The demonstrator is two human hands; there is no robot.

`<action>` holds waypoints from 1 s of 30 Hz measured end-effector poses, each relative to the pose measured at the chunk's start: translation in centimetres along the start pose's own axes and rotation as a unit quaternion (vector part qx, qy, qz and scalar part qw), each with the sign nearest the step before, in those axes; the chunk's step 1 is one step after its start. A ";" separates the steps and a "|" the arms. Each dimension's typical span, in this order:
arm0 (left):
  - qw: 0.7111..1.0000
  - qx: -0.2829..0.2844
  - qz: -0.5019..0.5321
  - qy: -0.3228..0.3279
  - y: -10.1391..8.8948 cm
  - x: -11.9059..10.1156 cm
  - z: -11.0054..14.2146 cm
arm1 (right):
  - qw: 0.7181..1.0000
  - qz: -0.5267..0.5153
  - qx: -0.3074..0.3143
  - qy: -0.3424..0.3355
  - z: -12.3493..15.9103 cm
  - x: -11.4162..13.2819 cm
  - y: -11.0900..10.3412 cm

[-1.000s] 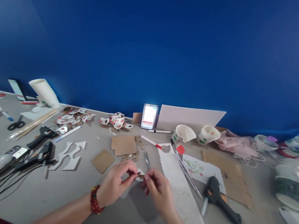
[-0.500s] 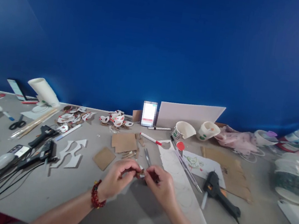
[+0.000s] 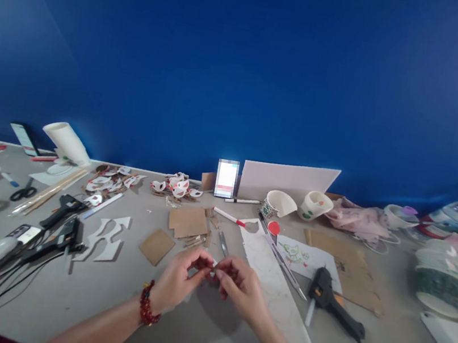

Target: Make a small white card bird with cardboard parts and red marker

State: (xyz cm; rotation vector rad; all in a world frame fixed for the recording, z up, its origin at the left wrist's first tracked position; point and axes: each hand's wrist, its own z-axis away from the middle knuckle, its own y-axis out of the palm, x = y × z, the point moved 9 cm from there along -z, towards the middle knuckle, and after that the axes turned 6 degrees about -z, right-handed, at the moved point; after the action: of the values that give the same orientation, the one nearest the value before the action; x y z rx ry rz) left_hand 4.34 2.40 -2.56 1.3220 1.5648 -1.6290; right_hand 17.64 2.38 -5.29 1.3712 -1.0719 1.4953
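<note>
My left hand [image 3: 185, 274], with a red bead bracelet at its wrist, and my right hand [image 3: 240, 285] meet fingertip to fingertip above the grey table. Both pinch a small white-and-brown piece [image 3: 214, 263], mostly covered by the fingers; its exact kind cannot be made out. Just beyond the fingers lie tweezers [image 3: 224, 243] and thin cardboard strips [image 3: 196, 240]. A square of brown cardboard [image 3: 157, 246] is left of my left hand, and a larger cardboard piece [image 3: 189, 222] lies behind it. Beside my right hand stretches a white paper sheet [image 3: 275, 293].
Glue guns [image 3: 333, 304] lie at the right and left, with cords. White paper cutouts [image 3: 107, 239], scissors [image 3: 23, 192] and a pile of paper birds [image 3: 177, 185] are leftward. Paper cups [image 3: 316, 206], a lit phone [image 3: 227, 178] and a white board [image 3: 288, 180] stand by the blue wall.
Both hands stay together while the fingers shift on the small piece. Its brown part showed more before. The whole view has tilted slightly.
</note>
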 end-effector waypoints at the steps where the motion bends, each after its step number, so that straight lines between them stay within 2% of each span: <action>1: 1.000 0.000 0.002 0.000 0.0 0.0 0.0 | 1.000 0.016 -0.001 -0.008 0.0 0.2 0.0; 6: 1.000 0.021 0.007 0.012 0.7 0.1 0.0 | 0.992 0.116 -0.017 -0.049 0.3 1.3 -0.5; 10: 0.998 0.003 -0.036 0.051 0.8 -0.5 0.2 | 0.987 0.148 -0.006 -0.065 0.4 1.9 -0.2; 13: 0.990 -0.014 -0.095 0.106 0.2 -2.2 0.5 | 0.982 0.159 -0.006 -0.098 0.5 3.1 -0.2; 15: 0.975 -0.028 -0.142 0.169 -0.9 -4.3 1.2 | 0.972 0.163 -0.022 -0.171 1.3 5.4 -0.9; 17: 0.945 -0.048 -0.199 0.256 -2.5 -7.2 2.6 | 0.945 0.150 -0.056 -0.285 3.4 8.7 -2.2; 18: 0.933 -0.083 -0.210 0.281 -4.0 -8.4 3.4 | 0.924 0.130 -0.088 -0.349 5.0 10.5 -3.3; 21: 0.897 -0.226 -0.149 0.350 -8.9 -11.3 6.1 | 0.862 0.103 -0.181 -0.462 9.7 14.3 -6.4; 22: 0.882 -0.245 -0.135 0.379 -9.6 -12.0 6.7 | 0.837 0.103 -0.211 -0.495 11.2 15.2 -7.1; 24: 0.889 -0.217 -0.146 0.377 -9.0 -12.2 6.1 | 0.814 0.109 -0.230 -0.522 12.5 16.0 -7.5; 25: 0.899 -0.196 -0.169 0.352 -8.2 -11.7 5.2 | 0.822 0.112 -0.222 -0.513 12.1 16.0 -7.3; 27: 0.944 -0.102 -0.188 0.251 -5.7 -9.4 2.5 | 0.873 0.111 -0.175 -0.442 9.5 14.7 -6.3; 28: 0.960 -0.063 -0.178 0.205 -4.6 -8.1 1.3 | 0.907 0.109 -0.154 -0.377 7.6 13.3 -5.8; 30: 0.980 -0.042 -0.137 0.140 -3.3 -6.0 -0.2 | 0.961 0.073 -0.114 -0.242 4.1 9.8 -4.9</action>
State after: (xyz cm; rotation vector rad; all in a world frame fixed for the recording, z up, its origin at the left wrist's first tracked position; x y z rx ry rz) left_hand 3.87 1.72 4.24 1.3881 2.0387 -1.5627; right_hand 22.80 0.18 4.90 1.5553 -1.6282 1.1101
